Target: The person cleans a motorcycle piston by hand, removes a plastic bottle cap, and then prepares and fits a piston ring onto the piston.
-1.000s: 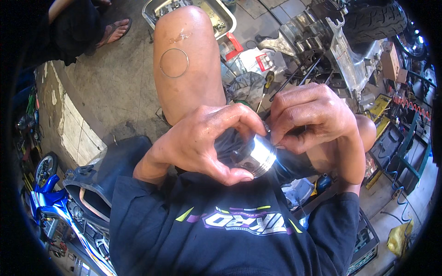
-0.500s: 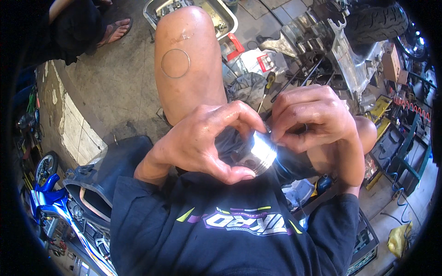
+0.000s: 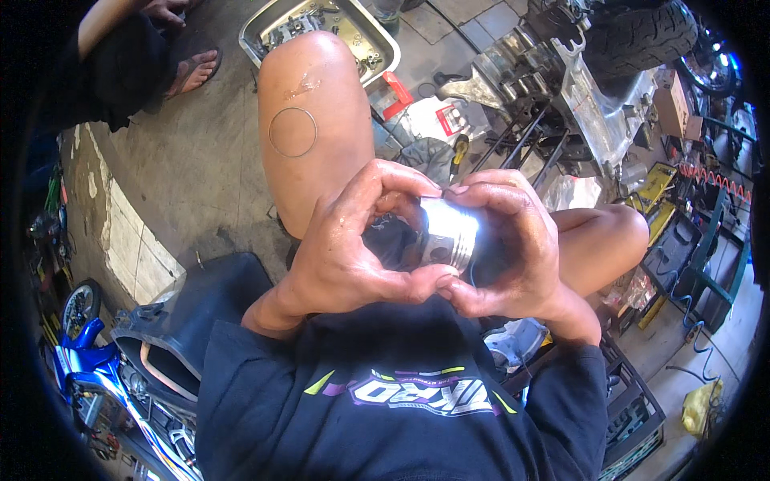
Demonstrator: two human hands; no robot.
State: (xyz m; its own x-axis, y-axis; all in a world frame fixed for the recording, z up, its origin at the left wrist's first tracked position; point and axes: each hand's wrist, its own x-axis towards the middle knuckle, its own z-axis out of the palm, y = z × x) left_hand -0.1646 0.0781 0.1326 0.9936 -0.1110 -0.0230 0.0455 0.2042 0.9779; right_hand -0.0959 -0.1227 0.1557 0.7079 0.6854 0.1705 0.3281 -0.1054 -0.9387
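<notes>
A shiny metal piston (image 3: pixel 449 232) lies on its side between my two hands, its grooved end toward the right. My left hand (image 3: pixel 341 252) grips it by thumb and forefinger at top and bottom. Curled from the other side, my right hand (image 3: pixel 525 236) closes its thumb and fingertips on the grooved edge, close to the left fingertips. Glare hides much of the piston's surface, so I cannot tell whether a ring sits in a groove. A thin piston ring (image 3: pixel 317 132) rests on my bare left thigh (image 3: pixel 309 172).
Beyond my knee stands a metal tray (image 3: pixel 391 64) of small parts. A bare engine case (image 3: pixel 577 104) and a tyre (image 3: pixel 646 40) are at the far right. A screwdriver (image 3: pixel 459 150) lies near small packets. Another person's foot (image 3: pixel 192 74) is at the far left.
My right hand has come down and left, spreading its thumb and fingers to the piston's top and bottom. The piston has shifted slightly and turned a little in my left hand.
</notes>
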